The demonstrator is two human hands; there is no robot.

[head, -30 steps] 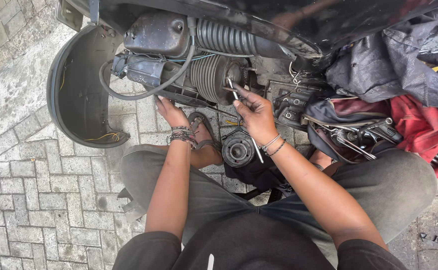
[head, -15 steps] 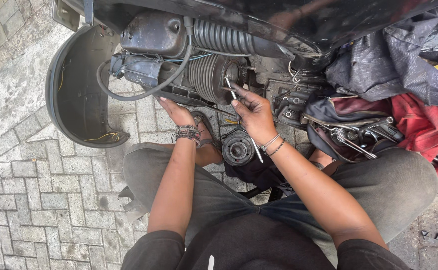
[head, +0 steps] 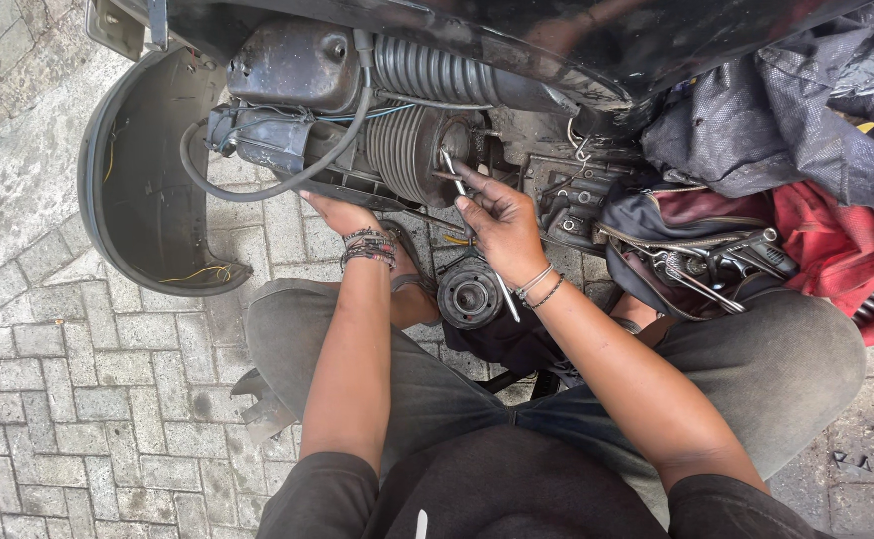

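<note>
Your right hand (head: 502, 225) is closed around a slim metal wrench (head: 477, 235), thumb and fingers pinching the shaft near its upper part; the long end runs down past your wrist. The tip of the tool sits against the end of the finned engine cylinder (head: 407, 150), at a fastener that is too small and shadowed to make out clearly. Your left hand (head: 337, 213) reaches under the engine, palm up against the lower edge of the casing; its fingers are hidden, so whether they grip anything cannot be told. A round metal part (head: 470, 294) with a central bore lies just below your right hand, between your knees. A black hose (head: 257, 185) loops in front of the engine, and loose tools (head: 701, 265) rest on a bag to your right. The step in hand appears to be seating the tool on the fastener. The next move likely calls for square engagement before turning, with the left hand steadying the engine.
</note>
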